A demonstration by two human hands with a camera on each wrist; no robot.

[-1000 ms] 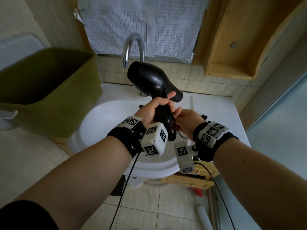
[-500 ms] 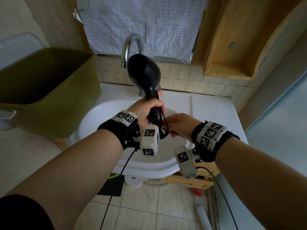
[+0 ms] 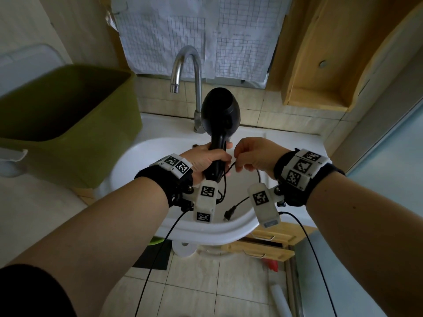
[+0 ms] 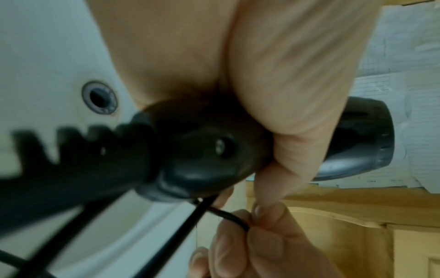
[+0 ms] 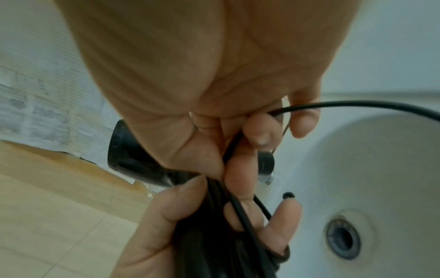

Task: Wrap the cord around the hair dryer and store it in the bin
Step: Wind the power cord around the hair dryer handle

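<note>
Nearest the body, the cord's plug (image 3: 229,215) is seen hanging free below the wrists, over the front of the white basin (image 3: 146,152). Just above it, the cord (image 3: 231,168) is pinched between thumb and curled fingers of the right hand (image 3: 253,155), close beside the handle, with a slack run leaving the hand toward the plug. The hair dryer (image 3: 220,115) is held upright above the basin, its handle enclosed by the curled fingers of the left hand (image 3: 206,159), with several turns of cord trapped under that grip, as the right wrist view shows. The dryer is judged rigid, smooth and moderately weighty at the head, so the handle is the sound place for a firm hold; the cord is thin and limp yet springy, and loops would be expected to slip off unless kept taut and pinned under a finger. Beyond and to the left, the green bin (image 3: 96,138) stands open beside the basin, and the tap (image 3: 196,72) rises behind the dryer.
</note>
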